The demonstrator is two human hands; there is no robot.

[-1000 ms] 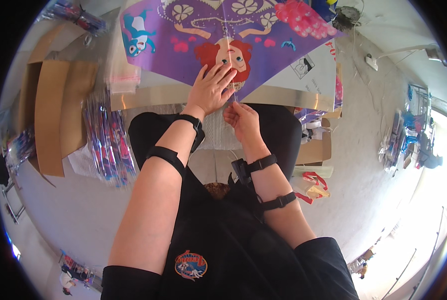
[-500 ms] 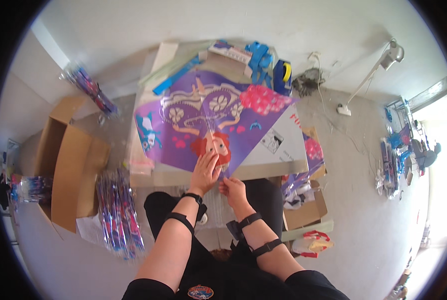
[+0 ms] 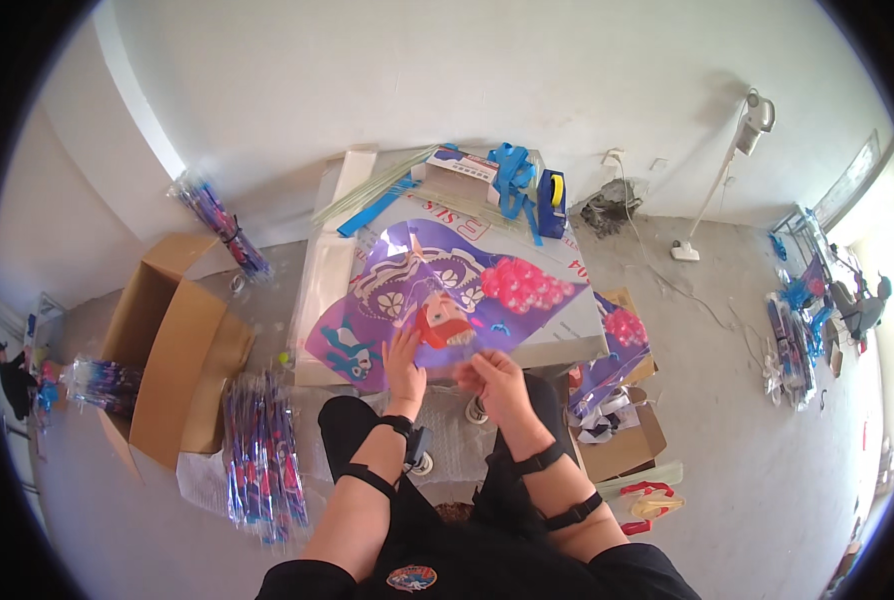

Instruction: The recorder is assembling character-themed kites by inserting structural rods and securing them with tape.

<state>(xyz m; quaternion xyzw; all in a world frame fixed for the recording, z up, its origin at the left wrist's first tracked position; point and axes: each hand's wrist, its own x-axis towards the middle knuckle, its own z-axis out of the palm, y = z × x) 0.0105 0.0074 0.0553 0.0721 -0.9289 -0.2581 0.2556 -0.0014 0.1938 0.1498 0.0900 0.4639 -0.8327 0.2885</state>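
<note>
A purple printed kite sheet (image 3: 407, 262), showing a red-haired cartoon figure, pink bubbles and a teal creature, lies curled over the near part of the work surface. My left hand (image 3: 404, 365) rests on its near edge beside the red hair, fingers stretched out. Close to the right of it, my right hand (image 3: 497, 382) is closed in a pinch on the sheet's near corner, slightly beyond the front edge of the surface. The pinched bit itself is mostly hidden by the fingers.
On the white-topped work surface (image 3: 317, 300) lie thin pale rods (image 3: 367, 200), blue ribbon (image 3: 512, 180), a small box (image 3: 459, 175) and a tape dispenser (image 3: 553, 200). Open cartons (image 3: 192, 365) and bundled wrapped packs (image 3: 265, 455) stand left; another carton (image 3: 622, 445) stands right.
The sheet has come nearer and curled up, baring the printed white surface behind it. My left hand has shifted from the figure's face to the sheet's edge; my right hand has moved right.
</note>
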